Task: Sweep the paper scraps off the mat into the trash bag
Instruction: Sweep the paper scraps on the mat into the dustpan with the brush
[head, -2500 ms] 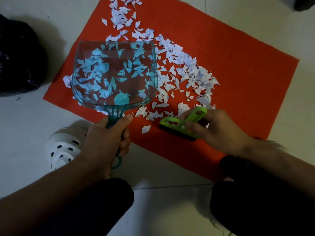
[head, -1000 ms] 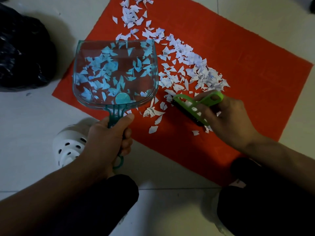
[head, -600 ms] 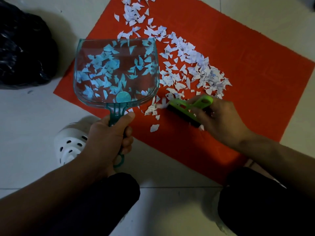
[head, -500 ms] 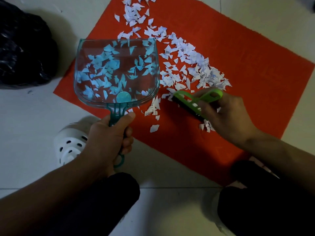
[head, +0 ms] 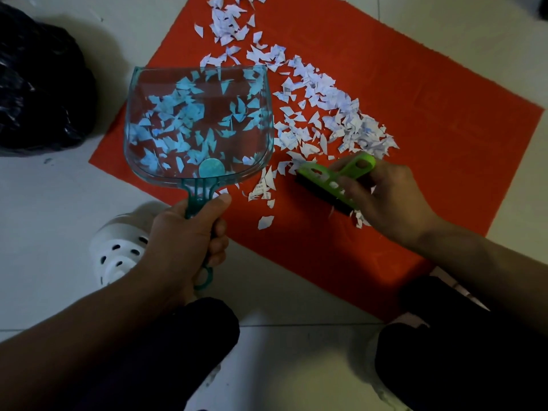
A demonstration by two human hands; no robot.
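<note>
At far upper left, trash bag (head: 38, 84) on the floor, well apart from the mat (head: 430, 120). Left of centre, left hand (head: 184, 235) wrapped round the dustpan (head: 198, 126) handle, pan mouth toward the top of the frame. Right of centre, paper scraps (head: 326, 114) banded diagonally from top centre down beside the pan's right wall; below them, right hand (head: 388, 200) pinching the brush (head: 329, 182), long axis slanting down-right, nearer the strays.

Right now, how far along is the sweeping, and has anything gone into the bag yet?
Partly done. The left hand holds the clear dustpan, where some scraps appear to lie, though they may show through it. The right hand works the green brush on the mat. A wide band of paper scraps is unswept. The black trash bag sits apart; nothing is being tipped in.
</note>
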